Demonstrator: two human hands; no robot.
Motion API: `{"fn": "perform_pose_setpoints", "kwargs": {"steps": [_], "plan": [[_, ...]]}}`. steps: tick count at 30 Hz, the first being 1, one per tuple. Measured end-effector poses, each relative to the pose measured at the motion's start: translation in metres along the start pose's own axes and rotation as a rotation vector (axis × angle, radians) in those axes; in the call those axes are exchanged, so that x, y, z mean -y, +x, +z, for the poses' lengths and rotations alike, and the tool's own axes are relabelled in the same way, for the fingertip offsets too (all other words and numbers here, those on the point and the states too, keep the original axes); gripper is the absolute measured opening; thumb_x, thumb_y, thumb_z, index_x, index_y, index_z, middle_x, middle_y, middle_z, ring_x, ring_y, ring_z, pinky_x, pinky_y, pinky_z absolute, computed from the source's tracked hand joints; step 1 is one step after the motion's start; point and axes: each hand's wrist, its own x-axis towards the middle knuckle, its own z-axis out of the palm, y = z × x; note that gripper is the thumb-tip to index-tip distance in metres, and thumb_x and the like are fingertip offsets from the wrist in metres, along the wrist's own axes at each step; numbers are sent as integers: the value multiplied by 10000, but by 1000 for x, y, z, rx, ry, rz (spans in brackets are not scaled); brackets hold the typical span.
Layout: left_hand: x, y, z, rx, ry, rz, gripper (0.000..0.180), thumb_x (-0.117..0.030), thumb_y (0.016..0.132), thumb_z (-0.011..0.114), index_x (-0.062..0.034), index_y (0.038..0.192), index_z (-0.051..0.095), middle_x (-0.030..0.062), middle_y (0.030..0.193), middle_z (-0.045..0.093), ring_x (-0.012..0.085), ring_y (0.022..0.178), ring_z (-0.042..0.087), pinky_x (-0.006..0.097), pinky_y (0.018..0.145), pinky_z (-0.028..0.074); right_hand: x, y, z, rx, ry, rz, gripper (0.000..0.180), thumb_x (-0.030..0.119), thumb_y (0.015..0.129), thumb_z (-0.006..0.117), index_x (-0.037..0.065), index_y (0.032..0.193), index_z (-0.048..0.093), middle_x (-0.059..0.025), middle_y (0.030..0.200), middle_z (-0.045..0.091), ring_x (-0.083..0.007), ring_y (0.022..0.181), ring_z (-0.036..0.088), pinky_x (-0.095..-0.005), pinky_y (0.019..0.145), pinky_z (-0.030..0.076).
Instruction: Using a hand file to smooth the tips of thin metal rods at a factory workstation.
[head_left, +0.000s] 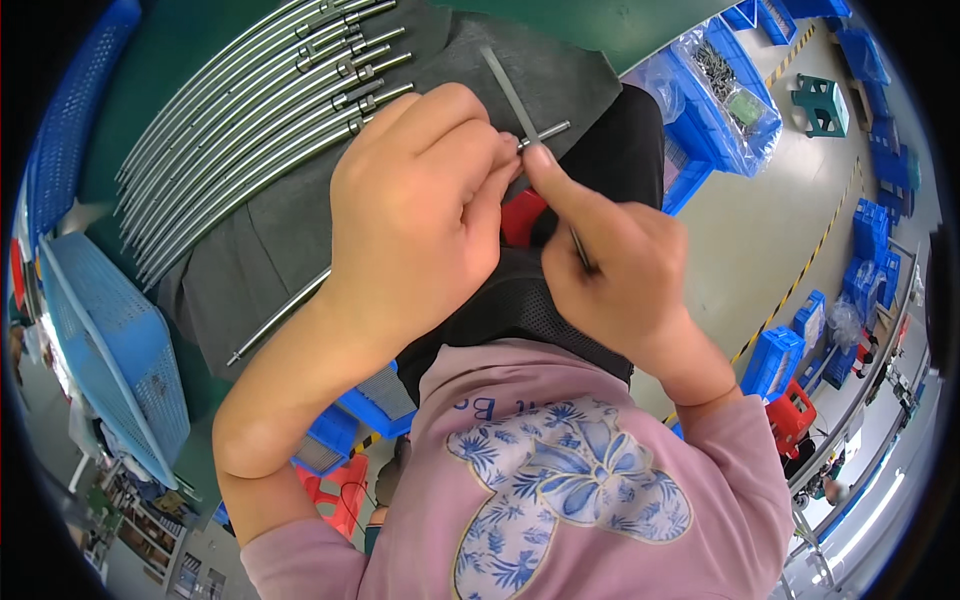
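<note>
My left hand (415, 210) is closed around a long thin metal rod (280, 318) that runs from the lower left up through the fist, its tip showing at the top right of the fingers. My right hand (610, 270) pinches a slim grey file-like tool (508, 90) and presses its forefinger against the rod's tip. Both hands meet over a grey cloth mat (270, 240) on the green table (170, 60).
Several curved metal rods (250, 110) lie side by side on the mat at the upper left. A blue mesh basket (115, 350) stands at the left. Blue bins (720, 100) with bagged parts sit on the floor at the right.
</note>
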Motion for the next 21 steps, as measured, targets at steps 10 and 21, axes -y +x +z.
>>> {"fn": "perform_pose_setpoints", "kwargs": {"steps": [10,21], "plan": [[0,0,-1,16,-23,1,145,29,627,687,-28,719,589,78,735,519,291,662,522,383,571,420,1,-16,-8,7,37,11,587,-104,558,571,27,1118,687,-49,499,487,-180,389,467,-284,413,387],[-4,-2,1,25,-12,20,155,45,622,681,-21,722,583,80,730,520,286,643,517,373,562,417,2,-27,-19,108,43,80,530,-106,614,575,47,1106,696,-75,550,534,-198,413,473,-303,434,393]]}}
